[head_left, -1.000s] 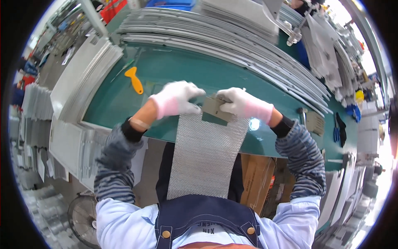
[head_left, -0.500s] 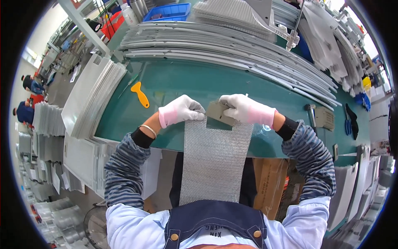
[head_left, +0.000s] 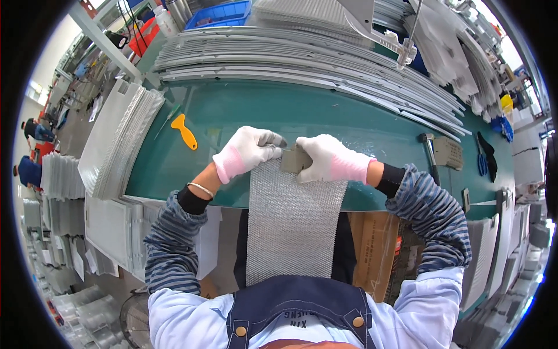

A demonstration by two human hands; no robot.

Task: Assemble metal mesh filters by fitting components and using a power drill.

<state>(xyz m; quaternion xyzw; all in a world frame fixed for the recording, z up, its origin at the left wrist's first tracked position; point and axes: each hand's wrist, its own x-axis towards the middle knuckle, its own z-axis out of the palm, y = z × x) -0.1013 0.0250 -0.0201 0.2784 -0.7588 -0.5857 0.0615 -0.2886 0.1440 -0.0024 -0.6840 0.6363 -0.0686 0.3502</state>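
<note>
A silvery mesh panel (head_left: 292, 227) hangs from the bench's near edge toward my lap, its upper end on the bench. My left hand (head_left: 250, 152), in a white glove with a pink cuff, is closed on the panel's upper left corner. My right hand (head_left: 332, 160), gloved alike, pinches a small grey-beige plate (head_left: 292, 161) between thumb and fingers. The plate lies over the notch in the panel's upper edge. My left fingertips are close to the plate's left edge; whether they touch it I cannot tell.
On the green bench (head_left: 226, 104) lie a yellow scraper (head_left: 185, 132) and a thin green-handled tool (head_left: 168, 119) at left. A hammer (head_left: 430, 157), a stack of beige plates (head_left: 448, 153) and blue-handled scissors (head_left: 482, 161) are at right. Long metal strips (head_left: 290, 61) line the back; mesh panels (head_left: 119, 139) stand left.
My right hand has brought the plate down and left over the panel's notch, where a dark gap showed before. My left hand stays at the corner, and the whole view has shifted slightly.
</note>
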